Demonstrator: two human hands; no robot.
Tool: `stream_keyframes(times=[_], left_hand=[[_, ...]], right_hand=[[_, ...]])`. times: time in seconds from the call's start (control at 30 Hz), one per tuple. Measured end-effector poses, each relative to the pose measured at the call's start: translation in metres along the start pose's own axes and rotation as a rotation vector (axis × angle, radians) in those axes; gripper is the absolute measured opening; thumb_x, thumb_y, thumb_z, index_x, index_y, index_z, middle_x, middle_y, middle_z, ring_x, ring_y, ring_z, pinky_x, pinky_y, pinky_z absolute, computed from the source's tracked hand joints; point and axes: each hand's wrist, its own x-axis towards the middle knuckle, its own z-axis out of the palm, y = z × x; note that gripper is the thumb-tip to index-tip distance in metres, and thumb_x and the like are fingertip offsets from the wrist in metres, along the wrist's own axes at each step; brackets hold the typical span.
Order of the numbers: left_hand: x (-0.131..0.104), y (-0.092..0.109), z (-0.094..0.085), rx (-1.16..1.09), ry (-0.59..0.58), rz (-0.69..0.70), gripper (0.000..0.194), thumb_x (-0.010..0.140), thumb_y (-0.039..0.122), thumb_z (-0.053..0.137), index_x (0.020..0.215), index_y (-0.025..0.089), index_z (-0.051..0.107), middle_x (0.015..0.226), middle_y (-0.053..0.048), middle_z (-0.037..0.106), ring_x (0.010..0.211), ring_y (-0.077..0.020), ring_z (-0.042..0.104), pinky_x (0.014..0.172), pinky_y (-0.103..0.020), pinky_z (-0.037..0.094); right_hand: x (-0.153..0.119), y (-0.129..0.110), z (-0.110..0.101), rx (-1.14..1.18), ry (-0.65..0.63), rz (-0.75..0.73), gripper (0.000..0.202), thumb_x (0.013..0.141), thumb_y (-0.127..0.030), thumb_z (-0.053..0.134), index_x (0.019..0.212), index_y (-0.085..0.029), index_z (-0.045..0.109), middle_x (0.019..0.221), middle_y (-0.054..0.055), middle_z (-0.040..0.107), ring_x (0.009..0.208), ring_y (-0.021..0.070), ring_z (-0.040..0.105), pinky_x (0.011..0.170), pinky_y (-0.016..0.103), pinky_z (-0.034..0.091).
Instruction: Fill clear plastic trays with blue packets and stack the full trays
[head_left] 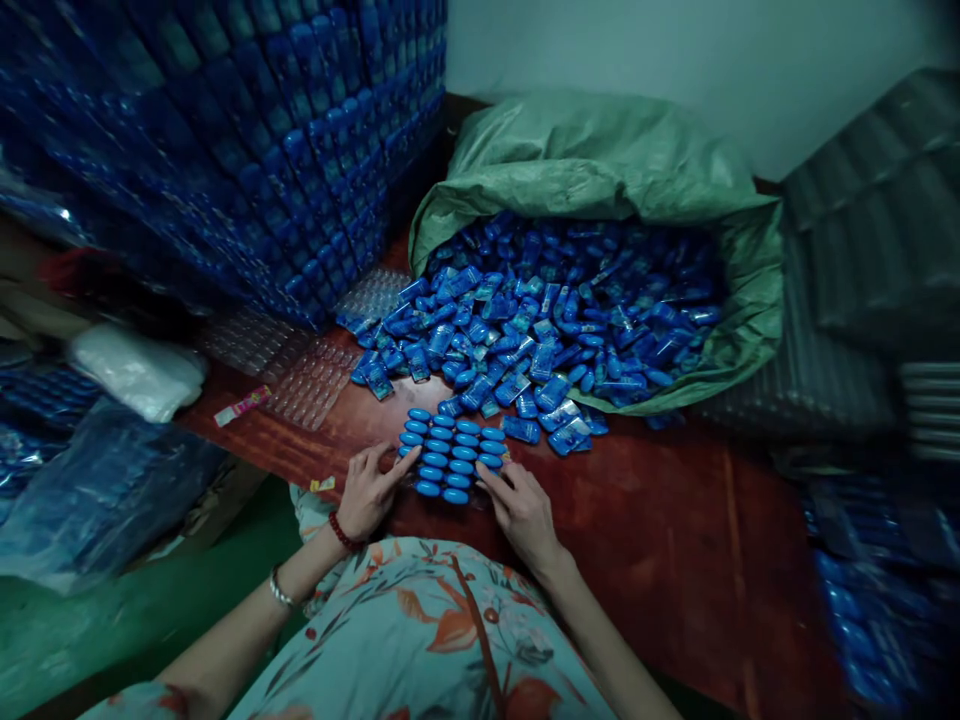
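Note:
Rows of small glossy blue oval cases (440,446) sit in a clear plastic tray in front of me, at the near edge of the table. My left hand (373,489) is at the tray's left side, its index finger and thumb on a blue case (409,452) in the left column. On the other side, the fingers of my right hand (523,510) close on a blue case (491,461) in the right column. The tray's lower corners lie partly under my hands. Just behind it, loose blue cases (510,350) in shiny wrap spill over the tabletop.
A large green sack (757,300) lies open behind the pile. Tall stacks of filled blue trays (300,150) rise at the left. Clear trays (311,385) and a pink packet (241,405) lie on the reddish table (645,520). Grey stacked trays (877,230) stand at right.

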Motion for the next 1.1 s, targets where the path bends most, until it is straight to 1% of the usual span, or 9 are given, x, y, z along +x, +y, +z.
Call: stream_keyframes(times=[0.1, 0.23, 0.3, 0.4, 0.47, 0.6, 0.83, 1.0, 1.1], left_hand=[[0.011, -0.005, -0.001, -0.184, 0.076, -0.067, 0.039, 0.089, 0.020, 0.044, 0.126, 0.030, 0.052, 0.107, -0.009, 0.049, 0.097, -0.0203, 0.047, 0.082, -0.035, 0.042], [0.066, -0.021, -0.011, -0.317, 0.100, -0.250, 0.033, 0.092, 0.027, 0.039, 0.114, 0.018, 0.061, 0.097, -0.009, 0.056, 0.090, -0.0175, 0.052, 0.080, -0.031, 0.044], [0.108, -0.026, -0.015, -0.240, -0.152, -0.263, 0.032, 0.090, 0.035, 0.043, 0.099, 0.017, 0.067, 0.094, -0.009, 0.061, 0.089, -0.0196, 0.055, 0.081, -0.033, 0.044], [0.169, -0.022, -0.012, -0.080, -0.740, -0.211, 0.033, 0.083, 0.043, 0.051, 0.094, 0.018, 0.068, 0.092, -0.009, 0.066, 0.087, -0.0224, 0.060, 0.077, -0.033, 0.045], [0.196, -0.012, -0.001, -0.031, -0.879, -0.178, 0.033, 0.071, 0.044, 0.066, 0.087, 0.015, 0.069, 0.089, -0.011, 0.068, 0.088, -0.0265, 0.061, 0.079, -0.036, 0.044], [0.214, 0.008, 0.022, -0.006, -0.938, -0.132, 0.030, 0.055, 0.031, 0.078, 0.074, 0.010, 0.067, 0.083, -0.015, 0.068, 0.084, -0.0298, 0.062, 0.077, -0.038, 0.046], [0.181, -0.019, 0.006, -0.115, -0.727, -0.095, 0.027, 0.079, 0.025, 0.056, 0.104, 0.014, 0.057, 0.099, -0.011, 0.065, 0.090, -0.0219, 0.062, 0.076, -0.029, 0.047], [0.111, -0.050, -0.039, -0.472, -0.150, -0.257, 0.024, 0.084, 0.035, 0.051, 0.095, 0.015, 0.058, 0.090, -0.006, 0.064, 0.082, -0.0177, 0.061, 0.075, -0.029, 0.048], [0.062, -0.053, -0.062, -0.494, 0.002, -0.389, 0.026, 0.083, 0.039, 0.053, 0.093, 0.016, 0.060, 0.088, -0.005, 0.063, 0.081, -0.0173, 0.060, 0.074, -0.029, 0.049]], right_hand=[[0.004, 0.019, -0.005, 0.195, 0.082, 0.118, 0.028, 0.091, -0.025, 0.047, 0.113, -0.022, 0.062, 0.083, 0.004, 0.059, 0.076, 0.0138, 0.056, 0.071, 0.025, 0.045], [0.019, 0.057, -0.010, 0.008, 0.137, 0.372, 0.031, 0.091, -0.032, 0.043, 0.112, -0.019, 0.061, 0.090, 0.008, 0.057, 0.081, 0.0190, 0.055, 0.074, 0.033, 0.046], [0.030, 0.070, -0.008, -0.146, 0.019, 0.373, 0.031, 0.089, -0.035, 0.047, 0.111, -0.018, 0.060, 0.095, 0.010, 0.054, 0.086, 0.0225, 0.054, 0.072, 0.035, 0.046], [0.039, 0.075, -0.003, -0.277, -0.120, 0.335, 0.029, 0.085, -0.032, 0.054, 0.108, -0.016, 0.057, 0.096, 0.011, 0.051, 0.088, 0.0239, 0.053, 0.070, 0.035, 0.046], [0.037, 0.071, -0.001, -0.265, -0.122, 0.321, 0.025, 0.084, -0.032, 0.055, 0.103, -0.015, 0.055, 0.093, 0.010, 0.051, 0.086, 0.0232, 0.053, 0.069, 0.034, 0.045], [0.012, 0.056, -0.004, -0.064, -0.018, 0.400, 0.023, 0.088, -0.036, 0.044, 0.096, -0.016, 0.053, 0.088, 0.009, 0.057, 0.083, 0.0224, 0.055, 0.068, 0.034, 0.046], [-0.042, 0.023, -0.026, 0.499, -0.023, 0.669, 0.028, 0.087, -0.039, 0.046, 0.106, -0.019, 0.052, 0.087, 0.005, 0.064, 0.066, 0.0158, 0.062, 0.056, 0.025, 0.051], [-0.041, 0.003, -0.029, 0.415, -0.027, 0.494, 0.018, 0.087, -0.031, 0.051, 0.101, -0.020, 0.053, 0.087, 0.004, 0.063, 0.072, 0.0145, 0.062, 0.065, 0.025, 0.052], [-0.032, 0.001, -0.019, 0.360, 0.024, 0.323, 0.016, 0.088, -0.025, 0.050, 0.103, -0.022, 0.056, 0.092, 0.005, 0.062, 0.083, 0.0160, 0.061, 0.075, 0.028, 0.052]])
